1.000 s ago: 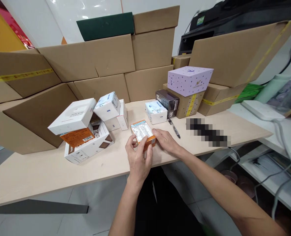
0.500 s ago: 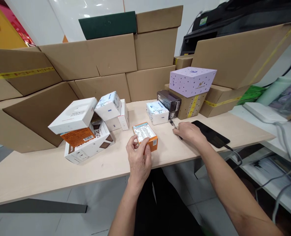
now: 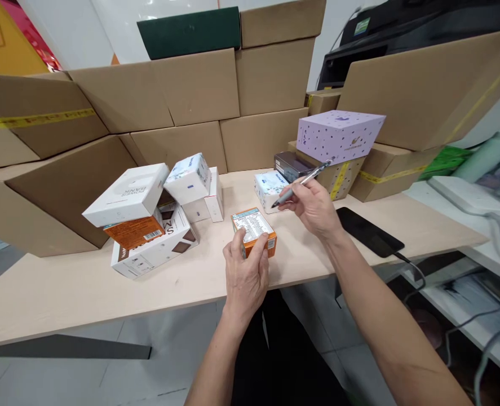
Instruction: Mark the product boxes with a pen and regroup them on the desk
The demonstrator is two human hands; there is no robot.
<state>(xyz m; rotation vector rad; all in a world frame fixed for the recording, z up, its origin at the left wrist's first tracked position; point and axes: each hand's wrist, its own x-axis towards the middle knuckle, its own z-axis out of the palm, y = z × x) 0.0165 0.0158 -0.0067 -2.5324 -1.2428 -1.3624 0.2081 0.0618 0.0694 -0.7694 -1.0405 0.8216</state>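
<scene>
My left hand point(image 3: 247, 268) grips a small orange box point(image 3: 256, 225) near the table's front edge, thumb and fingers on its near side. The box's top is covered in printed text. My right hand point(image 3: 315, 208) is raised off the table, closed around a pen point(image 3: 302, 183) whose dark tip points down and left, above and to the right of the orange box. Behind the pen sits a white-and-blue tissue pack point(image 3: 269, 189). A black phone point(image 3: 370, 232) with a cable lies to the right of my right hand.
On the left is a stack with a white power bank box point(image 3: 127, 194), another orange box point(image 3: 135, 232) and a long white carton point(image 3: 156, 251). A second tissue pack point(image 3: 187, 179) rests on white boxes. Cardboard boxes point(image 3: 199, 87) wall the back; a purple box point(image 3: 338, 135) stands right.
My right hand has left the orange box, taken the pen from the table and lifted it back towards the box. My left hand has stayed on the box.
</scene>
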